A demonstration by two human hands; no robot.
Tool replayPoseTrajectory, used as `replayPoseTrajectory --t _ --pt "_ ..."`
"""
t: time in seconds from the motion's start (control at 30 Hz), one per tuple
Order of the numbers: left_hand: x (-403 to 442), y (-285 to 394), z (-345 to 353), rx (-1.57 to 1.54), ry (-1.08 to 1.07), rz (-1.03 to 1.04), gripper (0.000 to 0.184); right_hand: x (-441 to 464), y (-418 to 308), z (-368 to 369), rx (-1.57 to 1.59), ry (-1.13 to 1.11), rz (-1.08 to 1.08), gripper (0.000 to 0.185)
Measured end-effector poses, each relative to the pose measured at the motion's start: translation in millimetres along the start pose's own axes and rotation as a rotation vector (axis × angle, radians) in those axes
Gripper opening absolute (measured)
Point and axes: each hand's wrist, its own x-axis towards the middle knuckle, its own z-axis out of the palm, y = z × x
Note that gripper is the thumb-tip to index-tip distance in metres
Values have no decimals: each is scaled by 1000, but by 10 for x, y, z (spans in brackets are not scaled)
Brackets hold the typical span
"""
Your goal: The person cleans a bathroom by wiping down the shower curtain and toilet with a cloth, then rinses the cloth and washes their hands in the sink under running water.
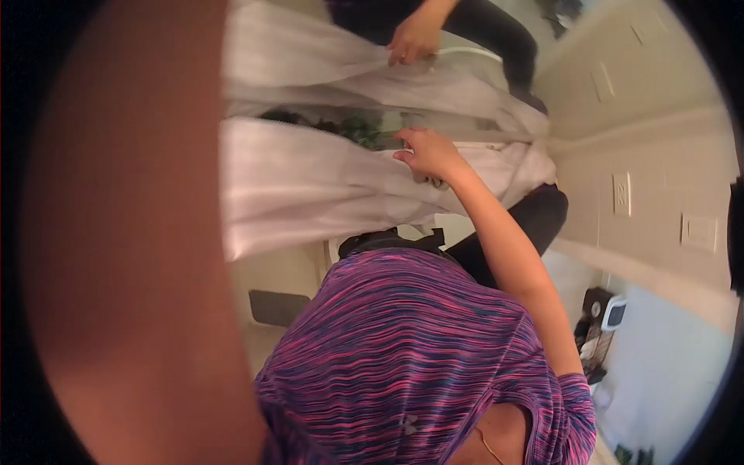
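Note:
White cloth (pixel 310 182) lies in loose folds across the middle of the view, in front of a mirror. My right hand (pixel 430 155) is over its upper edge, with thumb and curled fingers apart and no clear hold on anything. Small ring-like shapes, too blurred to name, show just below that wrist. My left arm (pixel 147 232) fills the left side, very close to the camera and blurred; its hand is out of view. In the mirror, a reflected hand (pixel 416 39) appears beside the reflected cloth and a thin white curved thing (pixel 473 52).
Green leaves (pixel 360 128) show behind the cloth. On the right, a pale wall carries an outlet (pixel 622 194) and a switch plate (pixel 699 231). A dark grey rectangle (pixel 279 308) lies at lower left. A dark item with a white-framed part (pixel 614 313) stands at lower right.

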Motion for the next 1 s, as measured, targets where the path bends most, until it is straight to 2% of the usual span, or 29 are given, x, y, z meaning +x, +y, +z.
replayPoseTrajectory --t 0.03,0.17,0.23,0.3,0.37,0.43,0.5,0.53,0.57,0.63,0.67,0.7,0.77,0.8,0.83,0.87,0.9,0.93,0.97,1.0 --pt "-79 -33 -43 -8 -27 -14 30 12 -127 -7 -3 69 -46 40" --pt "-280 -121 -132 -64 -86 -66 32 227 -384 627 46 107 -157 48" --pt "-301 -85 -228 -64 -108 -44 33 328 -493 760 -59 -100 312 41" --pt "-226 -12 -348 -48 -124 -1 34 380 -209 744 -43 -161 390 30" --pt "-177 26 -441 -54 -138 12 35 335 189 531 -29 20 221 23" --pt "-84 92 -521 -64 -141 32 36 197 465 -176 104 51 236 21" --pt "10 133 -576 -78 -149 52 37 -155 556 -1186 68 194 272 24" --pt "81 157 -599 -86 -149 58 38 -366 559 -1729 -62 319 350 30" --pt "132 171 -631 -92 -155 63 39 -597 627 -2143 -188 612 265 33" --pt "249 160 -707 -104 -175 69 40 -891 451 -3129 -176 907 353 25" --pt "324 157 -744 -102 -191 72 40 -1037 358 -3683 -259 968 459 27" --pt "404 134 -787 -96 -207 75 41 -1144 70 -4010 -279 1176 294 35" --pt "568 106 -902 -87 -236 71 42 -1309 -2 -4837 -561 1338 195 42" --pt "646 71 -962 -90 -257 56 43 -1366 39 -5247 -780 1507 104 45" --pt "704 22 -1040 -81 -266 33 44 -1469 -139 -5573 -768 1512 194 44" --pt "682 18 -1124 -66 -228 -107 38 -1472 -848 -5252 -605 1584 340 31" --pt "876 -106 -967 53 -147 83 26 -1488 -944 -5422 -727 1663 213 36" --pt "1044 -290 -849 162 54 48 20 -1547 -1068 -5555 -587 1603 355 39" --pt "998 -340 -964 262 248 7 13 -1564 -1077 -5657 -671 1662 336 41" --pt "1123 -433 -979 258 317 -20 11 -1598 -1097 -5753 -683 1624 393 43"
